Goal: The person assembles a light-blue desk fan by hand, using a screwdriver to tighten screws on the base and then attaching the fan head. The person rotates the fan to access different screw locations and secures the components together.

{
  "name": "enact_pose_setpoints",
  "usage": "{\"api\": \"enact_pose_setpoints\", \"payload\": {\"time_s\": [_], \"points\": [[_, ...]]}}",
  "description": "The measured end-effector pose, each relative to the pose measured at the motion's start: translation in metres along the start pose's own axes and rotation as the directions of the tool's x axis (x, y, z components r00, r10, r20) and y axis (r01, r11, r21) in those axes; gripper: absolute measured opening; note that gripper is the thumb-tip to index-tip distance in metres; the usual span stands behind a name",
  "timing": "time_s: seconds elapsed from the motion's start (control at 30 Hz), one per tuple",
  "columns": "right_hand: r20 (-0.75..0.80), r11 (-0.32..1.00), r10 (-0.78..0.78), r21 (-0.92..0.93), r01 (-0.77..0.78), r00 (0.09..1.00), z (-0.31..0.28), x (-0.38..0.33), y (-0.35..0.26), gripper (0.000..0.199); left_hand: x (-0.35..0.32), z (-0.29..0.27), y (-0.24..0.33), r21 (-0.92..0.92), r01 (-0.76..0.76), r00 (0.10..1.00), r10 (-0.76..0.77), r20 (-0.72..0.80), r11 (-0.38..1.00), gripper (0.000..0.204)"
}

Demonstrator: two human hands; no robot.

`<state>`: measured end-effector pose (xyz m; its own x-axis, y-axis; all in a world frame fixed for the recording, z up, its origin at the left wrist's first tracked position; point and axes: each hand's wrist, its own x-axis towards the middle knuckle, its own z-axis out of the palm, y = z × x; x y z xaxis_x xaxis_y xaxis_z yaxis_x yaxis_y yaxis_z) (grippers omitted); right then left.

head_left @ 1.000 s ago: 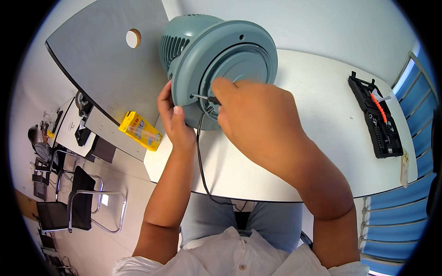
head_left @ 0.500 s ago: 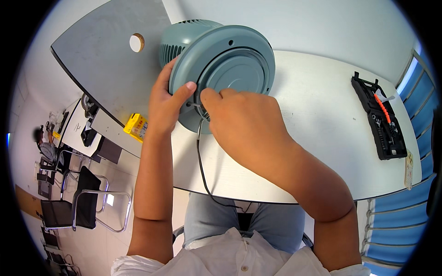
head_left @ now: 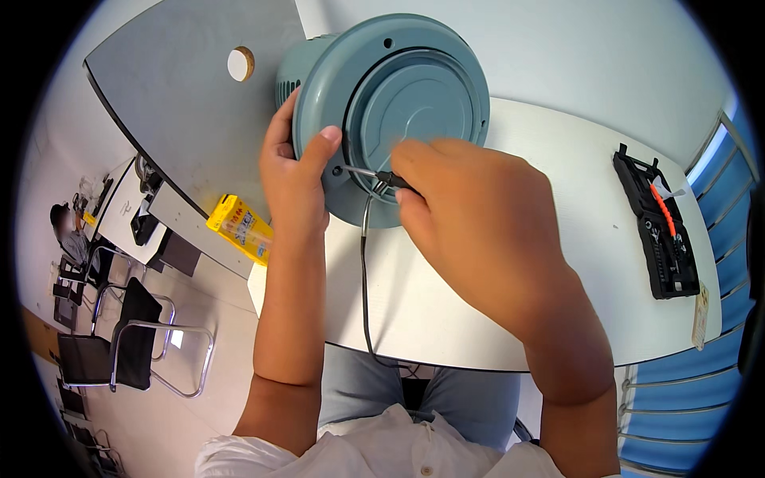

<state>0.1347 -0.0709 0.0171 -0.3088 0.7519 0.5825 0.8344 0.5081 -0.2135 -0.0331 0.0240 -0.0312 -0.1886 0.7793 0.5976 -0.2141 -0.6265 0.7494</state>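
Note:
A grey-green appliance (head_left: 418, 107) with a round base and a slotted body lies tipped on the table, its underside facing me. My left hand (head_left: 296, 171) is closed on the base's left rim, thumb on the underside and fingers behind. A screwdriver (head_left: 390, 178) with a dark handle is gripped in my right hand (head_left: 490, 219). Its metal shaft points left, and the tip is at a screw hole near the lower left rim. From the base a dark power cord (head_left: 365, 279) hangs over the table's front edge. Most of the screwdriver's handle is hidden inside my fingers.
On the white table (head_left: 574, 239), a black tool case (head_left: 657, 223) lies open at the right, an orange tool inside. A yellow box (head_left: 241, 229) stands left of my forearm. Beyond are a grey panel (head_left: 183, 88), a chair (head_left: 131, 334) and a seated person (head_left: 73, 239).
The base has turned more toward me. My right hand has shifted right and its grip has opened up to view, so the screwdriver's shaft and handle end now show.

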Motion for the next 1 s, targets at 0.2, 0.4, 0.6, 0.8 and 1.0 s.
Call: {"api": "enact_pose_setpoints", "payload": {"time_s": [0.2, 0.4, 0.6, 0.8, 1.0], "points": [[0.023, 0.999, -0.034, 0.006, 0.034, 0.999, 0.001, -0.001, -0.006, 0.011, -0.003, -0.013, -0.006, -0.162, 0.011, 0.998, -0.02, -0.053, 0.987, 0.061], [-0.083, 0.994, -0.097, -0.053, 0.093, 0.992, 0.018, -0.003, -0.017, 0.017, -0.004, -0.013, -0.008, -0.276, 0.004, 0.993, -0.037, -0.113, 0.961, 0.06], [-0.124, 0.986, -0.108, -0.138, 0.091, 0.986, 0.026, -0.005, -0.022, 0.022, -0.006, -0.01, -0.006, -0.295, 0.008, 0.989, -0.051, -0.141, 0.955, 0.066], [-0.179, 0.976, -0.155, -0.182, 0.122, 0.972, 0.03, -0.005, -0.022, 0.023, -0.007, -0.008, -0.008, -0.294, 0.014, 0.988, -0.058, -0.141, 0.956, 0.067], [-0.176, 0.967, -0.18, -0.213, 0.142, 0.968, 0.03, -0.007, -0.023, 0.019, -0.01, -0.007, -0.006, -0.233, 0.01, 0.987, -0.046, -0.153, 0.972, 0.067]]}}
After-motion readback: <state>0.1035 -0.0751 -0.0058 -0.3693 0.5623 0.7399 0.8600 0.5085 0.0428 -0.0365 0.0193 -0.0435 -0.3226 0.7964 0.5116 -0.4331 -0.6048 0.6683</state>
